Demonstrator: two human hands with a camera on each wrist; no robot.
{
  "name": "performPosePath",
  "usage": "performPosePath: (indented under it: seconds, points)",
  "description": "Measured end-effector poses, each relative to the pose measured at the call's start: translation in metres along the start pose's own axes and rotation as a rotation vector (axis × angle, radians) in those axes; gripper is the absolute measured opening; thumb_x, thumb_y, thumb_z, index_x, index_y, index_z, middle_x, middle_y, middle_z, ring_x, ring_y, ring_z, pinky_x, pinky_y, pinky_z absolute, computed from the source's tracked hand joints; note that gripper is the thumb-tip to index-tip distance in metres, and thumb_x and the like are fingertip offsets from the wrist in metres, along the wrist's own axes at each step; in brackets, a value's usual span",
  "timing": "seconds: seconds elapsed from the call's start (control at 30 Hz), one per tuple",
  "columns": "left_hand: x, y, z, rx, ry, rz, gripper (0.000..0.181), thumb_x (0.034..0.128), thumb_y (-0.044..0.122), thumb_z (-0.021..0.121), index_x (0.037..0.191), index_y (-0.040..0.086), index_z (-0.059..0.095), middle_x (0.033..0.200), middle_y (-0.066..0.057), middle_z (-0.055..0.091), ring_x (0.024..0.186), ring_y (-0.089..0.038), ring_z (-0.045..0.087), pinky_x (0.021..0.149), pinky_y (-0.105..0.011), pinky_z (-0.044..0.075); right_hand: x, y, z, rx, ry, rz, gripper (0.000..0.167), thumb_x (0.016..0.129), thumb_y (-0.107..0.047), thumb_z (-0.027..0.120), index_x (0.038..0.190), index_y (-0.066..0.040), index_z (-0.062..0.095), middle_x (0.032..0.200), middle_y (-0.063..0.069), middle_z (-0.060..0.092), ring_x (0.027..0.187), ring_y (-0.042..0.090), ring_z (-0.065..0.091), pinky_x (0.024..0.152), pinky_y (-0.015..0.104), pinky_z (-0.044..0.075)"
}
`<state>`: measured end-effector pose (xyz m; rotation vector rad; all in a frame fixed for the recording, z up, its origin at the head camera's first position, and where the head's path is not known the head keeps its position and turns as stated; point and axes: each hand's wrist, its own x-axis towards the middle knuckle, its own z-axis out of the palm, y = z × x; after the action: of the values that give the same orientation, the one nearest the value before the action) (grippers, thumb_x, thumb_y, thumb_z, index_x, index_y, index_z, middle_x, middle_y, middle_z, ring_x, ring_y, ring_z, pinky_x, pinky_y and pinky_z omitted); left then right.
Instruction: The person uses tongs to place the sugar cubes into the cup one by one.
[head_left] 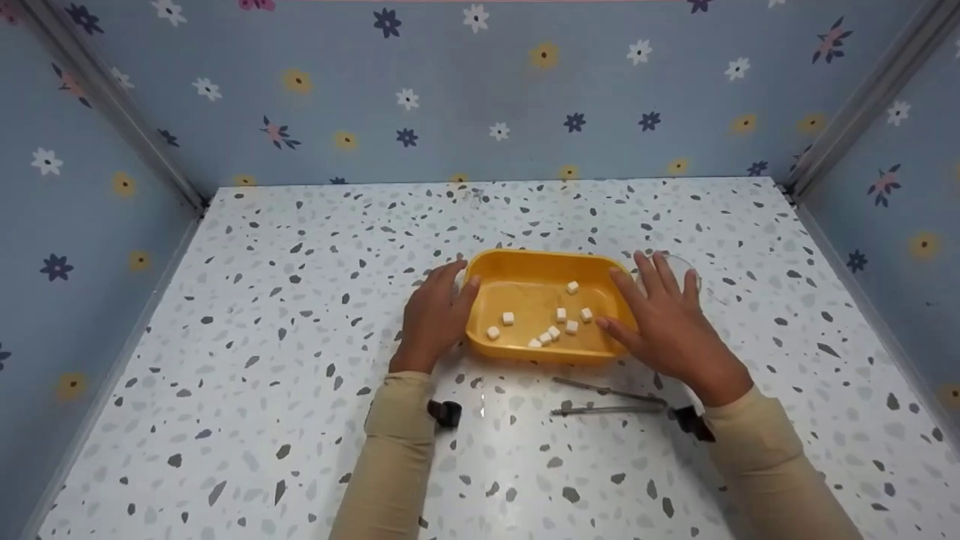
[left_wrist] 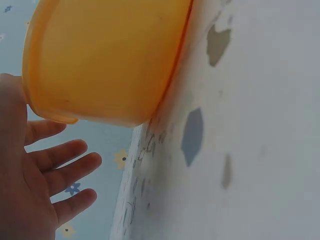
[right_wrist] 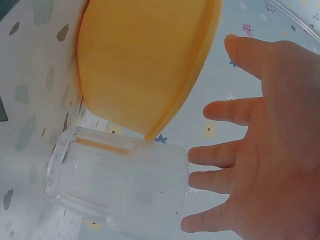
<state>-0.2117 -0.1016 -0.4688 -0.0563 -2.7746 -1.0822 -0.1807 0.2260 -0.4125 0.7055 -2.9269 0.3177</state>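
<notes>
Your left hand (head_left: 435,319), fingers extended and loose, is at one end of the yellow tub (head_left: 525,296) of white cubes (head_left: 561,315), and your right hand (head_left: 671,326), spread and holding nothing, is at its other end. Just past your right fingers stands a clear cup (right_wrist: 120,185), and metal tongs (head_left: 615,410) lie beside that wrist; under both hands spreads a speckled white tabletop (head_left: 262,345), blue flowered walls (head_left: 465,67) beyond

Small booth-like workspace; wider setting cannot be told. Signs: white speckled table (head_left: 262,300), blue flower-print panels (head_left: 465,67) standing behind table and along its left and right sides, grey strips (head_left: 115,105) rising at table's far corners.
</notes>
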Motion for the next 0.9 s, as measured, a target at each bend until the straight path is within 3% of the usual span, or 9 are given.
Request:
performPosePath:
  seconds: [0.43, 0.67, 0.9]
  points:
    - [-0.008, -0.004, 0.002, -0.166, -0.073, -0.079, 0.051, 0.1025, 0.047, 0.047, 0.149, 0.027, 0.047, 0.145, 0.002, 0.052, 0.126, -0.020, 0.053, 0.105, -0.045, 0.042, -0.014, -0.009, -0.010, -0.006, -0.069, 0.037, 0.074, 0.099, -0.055, 0.053, 0.155, -0.011, 0.038, 0.160, 0.025, 0.024, 0.146, 0.048, 0.017, 0.113, 0.068, 0.012]
    - [-0.011, -0.009, 0.001, -0.186, -0.090, -0.065, 0.050, 0.1031, 0.044, 0.049, 0.151, 0.030, 0.045, 0.146, 0.003, 0.052, 0.124, -0.018, 0.056, 0.105, -0.041, 0.043, -0.021, -0.011, -0.009, 0.031, 0.029, -0.018, 0.065, 0.097, -0.046, 0.062, 0.148, -0.008, 0.048, 0.147, 0.020, 0.047, 0.133, 0.040, 0.044, 0.108, 0.059, 0.034]
    - [-0.007, -0.005, 0.005, -0.209, -0.115, -0.057, 0.047, 0.1037, 0.044, 0.048, 0.147, 0.027, 0.052, 0.145, 0.000, 0.052, 0.123, -0.020, 0.057, 0.104, -0.040, 0.043, -0.026, -0.007, -0.009, 0.041, 0.077, -0.051, 0.058, 0.094, -0.037, 0.070, 0.141, -0.007, 0.054, 0.142, 0.018, 0.051, 0.130, 0.038, 0.046, 0.107, 0.057, 0.036]
